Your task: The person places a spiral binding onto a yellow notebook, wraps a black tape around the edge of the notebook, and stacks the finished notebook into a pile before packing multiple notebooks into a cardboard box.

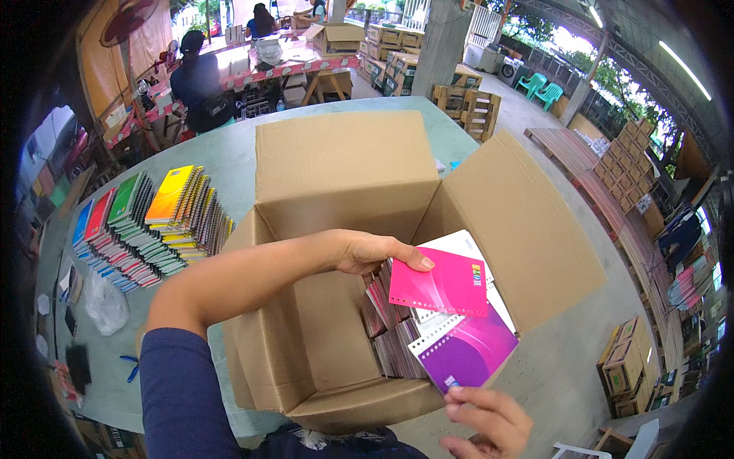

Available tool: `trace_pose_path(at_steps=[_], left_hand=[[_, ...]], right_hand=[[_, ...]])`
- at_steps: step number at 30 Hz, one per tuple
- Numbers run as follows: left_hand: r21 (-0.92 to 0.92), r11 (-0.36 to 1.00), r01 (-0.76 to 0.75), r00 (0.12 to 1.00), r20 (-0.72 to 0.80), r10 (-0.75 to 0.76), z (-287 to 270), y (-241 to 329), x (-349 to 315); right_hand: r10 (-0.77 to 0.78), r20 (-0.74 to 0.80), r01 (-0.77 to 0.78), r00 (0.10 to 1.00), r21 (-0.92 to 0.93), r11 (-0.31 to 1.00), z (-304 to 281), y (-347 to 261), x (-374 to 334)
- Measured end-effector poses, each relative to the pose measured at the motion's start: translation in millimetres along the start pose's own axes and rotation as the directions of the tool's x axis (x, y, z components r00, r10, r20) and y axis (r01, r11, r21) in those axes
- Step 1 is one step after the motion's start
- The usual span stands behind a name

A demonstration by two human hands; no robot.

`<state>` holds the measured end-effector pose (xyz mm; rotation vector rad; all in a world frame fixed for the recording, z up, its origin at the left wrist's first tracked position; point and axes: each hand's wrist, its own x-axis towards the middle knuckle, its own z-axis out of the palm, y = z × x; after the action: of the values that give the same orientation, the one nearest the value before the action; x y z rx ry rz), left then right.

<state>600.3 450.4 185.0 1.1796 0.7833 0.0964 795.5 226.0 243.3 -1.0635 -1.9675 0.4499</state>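
Note:
A large open cardboard box (pixel 344 161) stands before me on the table. My left hand (pixel 371 252) reaches over it, its thumb pressed on a pink punched notebook cover (pixel 436 279); the fingers beneath are hidden. Under the pink cover, white punched sheets (pixel 459 245) and a purple punched cover (pixel 474 348) fan out toward me. My right hand (pixel 489 421) grips the purple cover's lower corner with its fingertips; the thumb is hidden. Stacks of punched sheets (pixel 397 348) stand inside the box, along its right side.
Spiral notebooks in yellow (pixel 172 191), green, red and blue stand in stacks on the grey-green table (pixel 241 145). A clear plastic bag (pixel 105 306) and blue-handled pliers (pixel 131 369) lie at left. People sit at a far table. Cartons (pixel 627 359) stand at right.

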Motion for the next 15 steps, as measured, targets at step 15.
trace_pose_path(at_steps=[15], left_hand=[[-0.182,0.982,-0.053,0.998,0.026,0.059,-5,-17,5]], right_hand=[[-0.062,-0.111,0.020,0.992,-0.350,0.937,40,84,22]])
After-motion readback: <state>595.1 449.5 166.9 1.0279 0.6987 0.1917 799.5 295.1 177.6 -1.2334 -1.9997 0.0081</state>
